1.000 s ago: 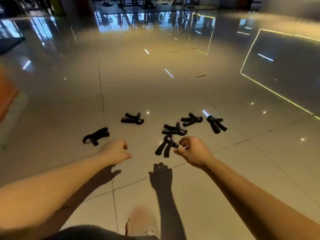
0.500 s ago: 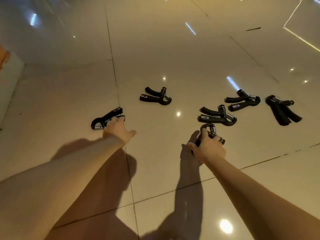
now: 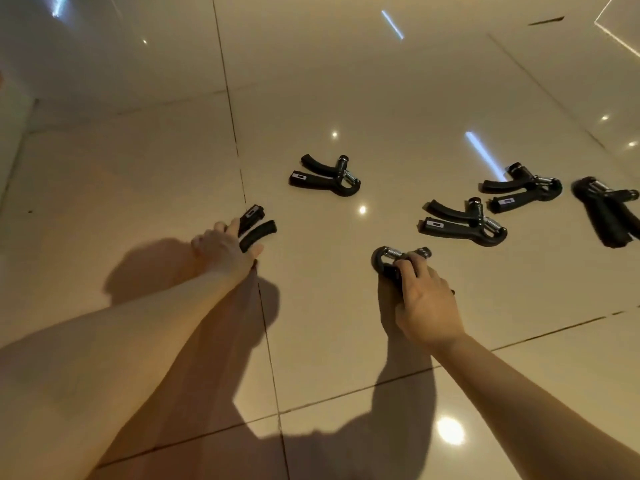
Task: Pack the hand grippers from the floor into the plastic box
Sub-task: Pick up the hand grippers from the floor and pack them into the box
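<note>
Since half a second ago the left hand [image 3: 225, 247] has closed over the far-left gripper [image 3: 257, 226]. Its loop end, which showed before, is now hidden under the hand. The right hand [image 3: 424, 299] has settled lower over the near gripper [image 3: 393, 259], and everything fills more of the frame.

Head view: the floor [image 3: 346, 98] is glossy beige tile with dark grout lines. It mirrors round ceiling lights and two pale blue light strips in the upper half of the frame. The arms cast dark shadows across the lower middle.

Several grippers carry a small pale label at the end of a handle, too small to read.

The left hand's fingers are curled round the far-left gripper, left of centre. Its two black handles stick out past the fingers toward the upper right. Whether it rests on the tile or is lifted cannot be told. The right hand's fingers are wrapped over the near gripper's handles, right of centre, with the spring and loop showing above the knuckles.

Four more lie loose on the floor:
- the centre gripper [image 3: 325, 176], above the middle
- the right gripper [image 3: 464, 225]
- the upper-right gripper [image 3: 523, 188], just beyond it
- the edge gripper [image 3: 606, 209], at the right border
</note>
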`<action>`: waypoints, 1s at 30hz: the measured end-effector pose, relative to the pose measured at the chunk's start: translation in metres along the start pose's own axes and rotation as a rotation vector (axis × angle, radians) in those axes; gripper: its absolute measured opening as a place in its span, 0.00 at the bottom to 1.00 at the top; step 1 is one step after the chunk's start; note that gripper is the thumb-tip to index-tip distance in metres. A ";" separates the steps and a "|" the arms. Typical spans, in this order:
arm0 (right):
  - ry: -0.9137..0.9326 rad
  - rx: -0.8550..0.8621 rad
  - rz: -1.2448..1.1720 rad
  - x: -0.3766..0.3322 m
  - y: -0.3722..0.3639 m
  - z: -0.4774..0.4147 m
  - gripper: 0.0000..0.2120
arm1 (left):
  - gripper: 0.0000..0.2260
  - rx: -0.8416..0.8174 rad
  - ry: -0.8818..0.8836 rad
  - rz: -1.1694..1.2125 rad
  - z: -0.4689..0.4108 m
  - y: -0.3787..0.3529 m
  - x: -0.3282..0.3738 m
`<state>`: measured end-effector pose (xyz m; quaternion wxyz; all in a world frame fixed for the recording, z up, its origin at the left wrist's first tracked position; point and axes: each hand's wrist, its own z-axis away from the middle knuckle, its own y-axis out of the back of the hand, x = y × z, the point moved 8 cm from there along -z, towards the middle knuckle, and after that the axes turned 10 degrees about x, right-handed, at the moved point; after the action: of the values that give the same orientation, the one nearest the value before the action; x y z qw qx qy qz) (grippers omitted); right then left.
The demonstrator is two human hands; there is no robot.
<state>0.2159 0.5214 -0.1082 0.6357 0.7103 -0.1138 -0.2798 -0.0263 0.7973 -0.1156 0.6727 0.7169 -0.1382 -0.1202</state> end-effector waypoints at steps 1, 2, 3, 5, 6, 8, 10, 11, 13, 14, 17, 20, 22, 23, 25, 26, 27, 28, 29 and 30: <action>-0.031 0.037 -0.029 0.002 0.002 0.003 0.27 | 0.31 0.042 -0.015 0.037 0.008 0.001 0.006; -0.086 0.073 -0.038 0.007 0.005 0.005 0.26 | 0.29 0.064 -0.019 0.082 0.016 0.001 0.014; -0.149 0.089 -0.020 0.012 0.007 0.008 0.24 | 0.29 0.062 -0.012 0.126 0.024 0.001 0.022; -0.239 0.054 0.047 0.020 0.008 0.014 0.21 | 0.27 0.004 0.015 0.214 0.038 -0.002 0.038; -0.272 0.021 0.060 0.023 0.008 0.017 0.21 | 0.26 -0.039 0.016 0.239 0.045 -0.002 0.048; -0.328 -0.045 0.033 0.030 0.013 0.027 0.21 | 0.25 -0.093 -0.039 0.240 0.062 0.001 0.069; -0.370 -0.102 -0.006 0.044 0.023 0.046 0.20 | 0.24 -0.100 -0.146 0.279 0.084 0.010 0.093; -0.383 -0.120 -0.017 0.053 0.031 0.057 0.20 | 0.24 -0.102 -0.202 0.317 0.096 0.016 0.105; -0.386 -0.131 -0.015 0.072 0.057 0.084 0.20 | 0.24 -0.102 -0.303 0.392 0.118 0.035 0.130; -0.376 -0.118 -0.002 0.082 0.074 0.098 0.21 | 0.24 -0.098 -0.348 0.424 0.127 0.048 0.145; -0.351 -0.062 0.034 0.108 0.134 0.144 0.24 | 0.26 -0.107 -0.467 0.532 0.154 0.098 0.195; -0.356 0.001 0.040 0.128 0.199 0.196 0.27 | 0.27 -0.123 -0.577 0.619 0.193 0.157 0.251; -0.372 0.049 0.035 0.139 0.241 0.237 0.28 | 0.29 -0.132 -0.646 0.653 0.229 0.199 0.287; -0.375 0.074 0.027 0.144 0.261 0.259 0.28 | 0.29 -0.136 -0.684 0.666 0.249 0.220 0.303; -0.379 0.120 0.016 0.153 0.297 0.305 0.28 | 0.27 -0.154 -0.767 0.684 0.291 0.261 0.334; -0.386 0.141 0.008 0.158 0.313 0.328 0.28 | 0.26 -0.170 -0.801 0.688 0.312 0.279 0.347; -0.398 0.164 0.001 0.165 0.329 0.352 0.28 | 0.24 -0.193 -0.832 0.689 0.333 0.296 0.359; -0.414 0.187 -0.001 0.171 0.345 0.376 0.28 | 0.24 -0.231 -0.863 0.681 0.355 0.310 0.371; -0.431 0.203 -0.002 0.177 0.359 0.400 0.27 | 0.23 -0.276 -0.895 0.673 0.377 0.322 0.381; -0.446 0.212 -0.002 0.182 0.372 0.424 0.28 | 0.22 -0.320 -0.925 0.666 0.400 0.332 0.390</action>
<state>0.2073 0.0094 0.1905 0.5167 0.6938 -0.2793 -0.4166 0.1822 0.2657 0.1941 0.6440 0.3975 -0.6149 -0.2218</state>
